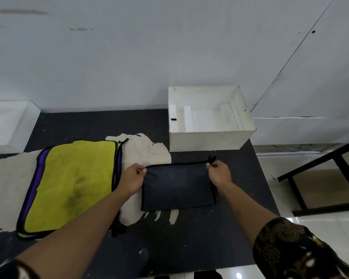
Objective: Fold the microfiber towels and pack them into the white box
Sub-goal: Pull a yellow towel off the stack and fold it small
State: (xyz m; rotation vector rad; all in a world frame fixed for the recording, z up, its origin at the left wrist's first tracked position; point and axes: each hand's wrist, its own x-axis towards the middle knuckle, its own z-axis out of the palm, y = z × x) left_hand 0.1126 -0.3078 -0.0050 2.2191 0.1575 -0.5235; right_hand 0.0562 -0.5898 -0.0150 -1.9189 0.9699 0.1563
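Fingers of your left hand and right hand pinch the limp dark towel's far corners; keep hold there.

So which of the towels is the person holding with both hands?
The dark navy towel, folded near the white box; left hand and right hand pinch its far corners. The yellow towel lies untouched.

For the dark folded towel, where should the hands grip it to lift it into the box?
Probably at its two far corners, where the left hand and right hand already pinch the dark towel. It lies flat and folded, and the white box sits just beyond that edge.
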